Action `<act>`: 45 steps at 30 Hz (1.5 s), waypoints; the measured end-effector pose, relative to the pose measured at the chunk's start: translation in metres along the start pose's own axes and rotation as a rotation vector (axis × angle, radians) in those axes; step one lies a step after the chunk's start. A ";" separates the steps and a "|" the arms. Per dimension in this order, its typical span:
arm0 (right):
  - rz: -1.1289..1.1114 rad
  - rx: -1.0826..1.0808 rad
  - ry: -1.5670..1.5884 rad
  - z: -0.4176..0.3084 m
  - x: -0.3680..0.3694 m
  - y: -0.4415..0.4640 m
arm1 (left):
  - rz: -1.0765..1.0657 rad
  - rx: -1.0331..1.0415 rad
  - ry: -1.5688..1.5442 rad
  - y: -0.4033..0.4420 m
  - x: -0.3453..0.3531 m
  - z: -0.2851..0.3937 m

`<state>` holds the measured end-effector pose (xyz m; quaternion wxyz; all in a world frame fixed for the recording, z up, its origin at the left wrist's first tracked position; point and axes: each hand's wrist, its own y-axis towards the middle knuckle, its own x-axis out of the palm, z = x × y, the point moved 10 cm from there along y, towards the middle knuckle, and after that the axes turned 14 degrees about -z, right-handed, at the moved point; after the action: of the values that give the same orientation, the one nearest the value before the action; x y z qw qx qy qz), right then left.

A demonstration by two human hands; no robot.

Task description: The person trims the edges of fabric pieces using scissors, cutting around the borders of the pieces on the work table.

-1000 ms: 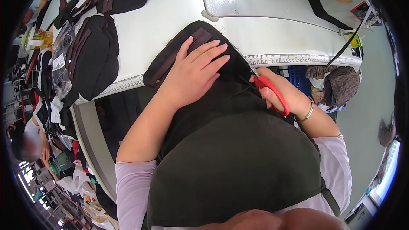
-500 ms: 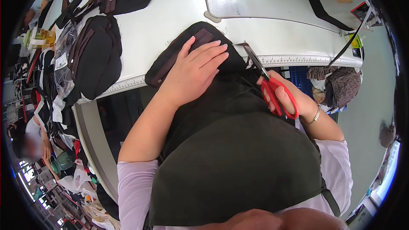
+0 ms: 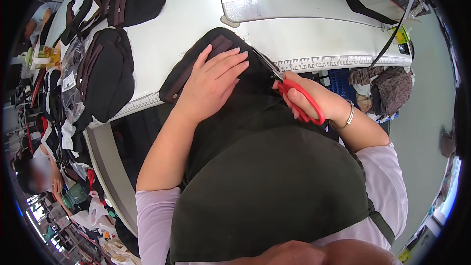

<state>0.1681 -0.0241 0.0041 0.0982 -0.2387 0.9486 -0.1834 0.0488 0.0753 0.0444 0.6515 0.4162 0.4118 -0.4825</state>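
A black fabric piece (image 3: 256,71) with a dark brown zipper strip (image 3: 220,44) lies at the table's front edge. My left hand (image 3: 208,86) rests flat on it, fingers stretched out over the strip. Red-handled scissors (image 3: 316,108) are gripped in my right hand (image 3: 329,99). Their blades reach up and left along the right edge of the fabric, touching or very close to it. Whether the blades are closed fully is hard to tell. Loose threads stick out along the fabric's upper edge.
A sewing machine bed (image 3: 294,0) is at the back right. Black fabric pieces with brown zippers (image 3: 110,73) are stacked at the left. A measuring tape (image 3: 338,62) runs along the table edge. A blue crate (image 3: 342,83) with cloth stands below right. Another person (image 3: 41,167) is at far left.
My right hand has brought the scissors left and up to the fabric's edge, and the blades look closer together. My left hand stays flat on the fabric. The whole view has shifted slightly.
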 end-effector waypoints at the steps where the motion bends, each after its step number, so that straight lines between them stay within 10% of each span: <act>1: 0.011 0.016 0.016 0.000 -0.001 0.000 | 0.001 -0.001 0.000 0.000 0.000 0.000; 11: 0.166 -0.159 0.269 0.026 -0.009 -0.013 | 0.053 -0.003 0.072 -0.003 -0.013 0.000; 17: 0.144 -0.166 0.350 0.028 -0.008 -0.026 | -0.074 -0.424 0.202 -0.022 -0.015 -0.020; 24: 0.041 -0.260 0.339 0.021 -0.001 -0.020 | -0.116 -0.189 -0.352 -0.017 -0.021 -0.037; 29: 0.016 -0.230 0.302 0.031 0.004 -0.019 | -0.019 -0.200 0.077 -0.019 -0.014 -0.018; 45: -0.009 -0.096 0.214 0.028 0.005 -0.027 | 0.044 -0.170 0.140 0.003 0.011 0.008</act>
<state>0.1827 -0.0570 -0.0113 -0.0162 -0.2265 0.9602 -0.1624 0.0552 0.0652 0.0371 0.6643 0.4012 0.4866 -0.4012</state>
